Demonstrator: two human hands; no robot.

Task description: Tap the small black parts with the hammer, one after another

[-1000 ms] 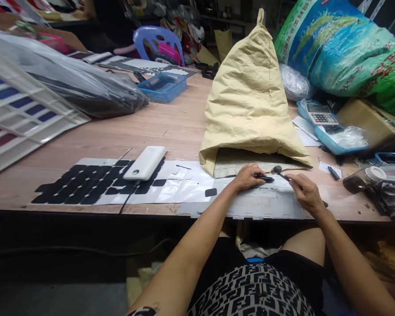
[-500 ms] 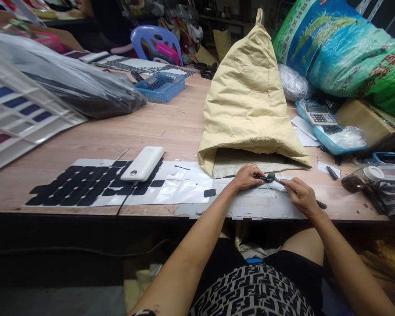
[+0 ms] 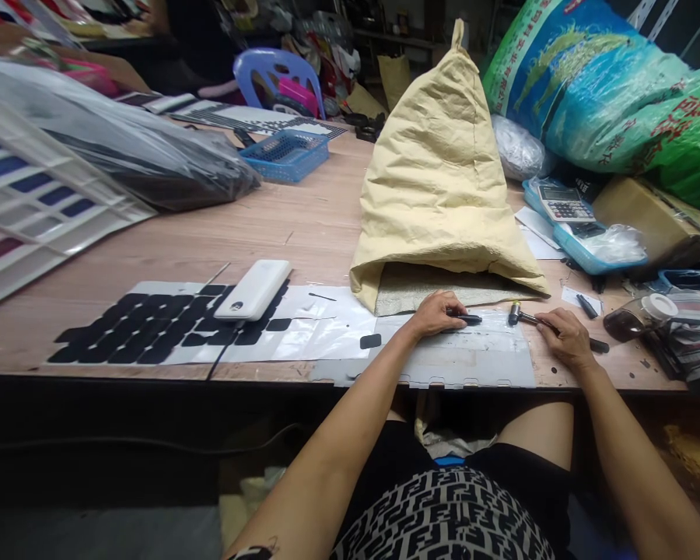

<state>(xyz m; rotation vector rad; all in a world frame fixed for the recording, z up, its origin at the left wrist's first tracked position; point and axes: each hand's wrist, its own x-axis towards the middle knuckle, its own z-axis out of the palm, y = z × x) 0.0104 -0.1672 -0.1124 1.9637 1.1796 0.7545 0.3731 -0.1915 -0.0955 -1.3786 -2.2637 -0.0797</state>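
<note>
My left hand (image 3: 437,313) is closed on a slim black pen-like piece (image 3: 471,320), its dark end poking out to the right over the grey board (image 3: 490,365). Further right, my right hand (image 3: 565,336) has its fingers around the handle of a small hammer (image 3: 514,313). The hammer's metal head, with a yellowish face, lies low over the board's right end, apart from the black piece. Its dark grip end shows beyond my wrist. Behind both hands is the open mouth of a yellow woven sack (image 3: 443,194).
To the left, a white power bank (image 3: 253,290) with a cable lies on a sheet of black rounded patches (image 3: 134,327). A blue basket (image 3: 292,155) sits farther back. On the right are a calculator (image 3: 563,204) in a blue tray, a lidded jar (image 3: 642,315) and a black marker-like stick (image 3: 587,306).
My right hand has moved right with the hammer, taking its head away from the black piece. My left hand has stayed in nearly the same place.
</note>
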